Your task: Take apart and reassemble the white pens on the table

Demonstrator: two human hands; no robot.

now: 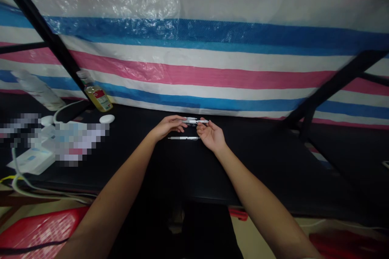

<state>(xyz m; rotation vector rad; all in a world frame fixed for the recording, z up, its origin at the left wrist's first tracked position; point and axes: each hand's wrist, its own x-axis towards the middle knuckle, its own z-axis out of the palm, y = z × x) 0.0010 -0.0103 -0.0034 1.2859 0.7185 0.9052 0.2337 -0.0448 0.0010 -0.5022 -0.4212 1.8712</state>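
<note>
Both my hands meet over the black table [258, 162], holding a slim silver-and-white pen [194, 122] level between them. My left hand [169, 126] pinches its left end, and the fingers of my right hand [212, 134] are closed on its right end. Just behind the held pen, other pale pen-like items [191, 118] show partly; their number is hard to tell. A second silver-and-white pen [184, 138] lies flat on the black surface, nearer to me, its right end close under my right hand.
At the left are a bottle of yellow liquid [101, 98], a clear bottle [39, 91], a white oval object [107, 119], a white box [35, 162] and cables. Black metal bars slant at both sides. Behind hangs a striped sheet [194, 77]. A red stool [39, 230] stands below left.
</note>
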